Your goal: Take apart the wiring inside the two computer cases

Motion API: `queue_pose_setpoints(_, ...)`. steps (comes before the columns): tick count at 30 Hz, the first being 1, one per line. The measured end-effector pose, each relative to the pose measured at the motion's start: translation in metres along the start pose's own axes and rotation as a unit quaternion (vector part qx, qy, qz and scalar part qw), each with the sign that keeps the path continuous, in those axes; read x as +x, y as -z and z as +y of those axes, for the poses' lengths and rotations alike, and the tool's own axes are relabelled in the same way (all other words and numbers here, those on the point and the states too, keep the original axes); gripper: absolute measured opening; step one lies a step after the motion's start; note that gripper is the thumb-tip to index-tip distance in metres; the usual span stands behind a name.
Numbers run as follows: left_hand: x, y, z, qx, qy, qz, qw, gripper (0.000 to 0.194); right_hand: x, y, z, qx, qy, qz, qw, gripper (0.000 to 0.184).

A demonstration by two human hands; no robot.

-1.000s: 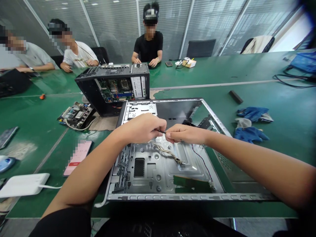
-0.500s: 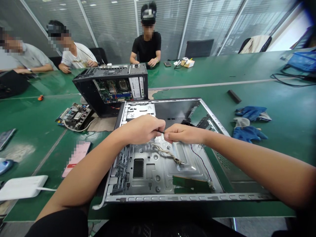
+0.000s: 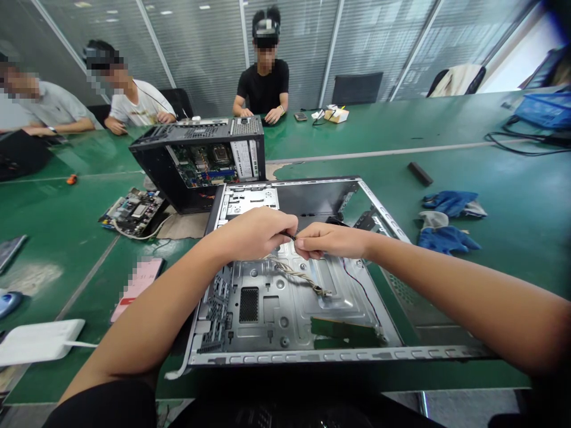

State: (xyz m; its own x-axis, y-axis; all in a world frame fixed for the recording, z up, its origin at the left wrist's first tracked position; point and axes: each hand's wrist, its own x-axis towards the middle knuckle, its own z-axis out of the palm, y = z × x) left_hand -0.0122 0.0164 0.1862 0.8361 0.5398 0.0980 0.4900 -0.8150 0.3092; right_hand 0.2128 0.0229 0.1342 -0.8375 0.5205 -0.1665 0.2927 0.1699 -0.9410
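Observation:
My left hand (image 3: 265, 232) and my right hand (image 3: 328, 240) meet above an open computer case (image 3: 294, 356) lying flat. Both are closed, pinching a short stretch of thin black cable (image 3: 289, 236) between their fingertips; the rest of it is hidden by the fingers. Beneath them, a twisted bundle of pale wires (image 3: 301, 274) rests on the case's bare metal floor. A thin dark wire (image 3: 361, 288) runs along the right part of the case. Two green memory sticks (image 3: 343, 328) lie inside, close to the near edge.
Behind stands another computer case (image 3: 154, 172) with its motherboard exposed. A loose circuit board (image 3: 134, 208), a phone (image 3: 138, 285) and a white power adapter (image 3: 42, 340) are on the left. Blue gloves (image 3: 448, 238) and a black bar (image 3: 420, 173) lie right. Several people sit across the table.
The view has shifted slightly, so everything sits a little further left. Both hands keep their pinch on the cable, with barely any movement over the case.

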Motion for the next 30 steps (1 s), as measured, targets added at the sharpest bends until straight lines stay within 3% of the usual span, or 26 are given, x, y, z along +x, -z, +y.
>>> queue_pose_setpoints(9,0.0004,0.0017,0.0040,0.013,0.028,-0.008,1.000,0.016,-0.0006,-0.0030,-0.0055,-0.041,-0.005,0.000,0.999,0.043)
queue_pose_setpoints(17,0.0028,-0.0024,-0.0047,0.027,-0.011,0.090,0.995,0.014,-0.0015,-0.0030,0.0034,0.177,0.008,0.023,0.984,0.044)
queue_pose_setpoints(22,0.0026,-0.0020,-0.0044,0.026,-0.029,0.112,0.993,0.016,-0.0023,-0.0047,0.0001,0.234,0.013,0.022,0.972,0.034)
queue_pose_setpoints(30,0.0023,-0.0004,-0.0009,0.023,-0.013,0.078,0.997,0.014,-0.0019,-0.0033,-0.0023,0.154,-0.007,0.059,0.986,0.031)
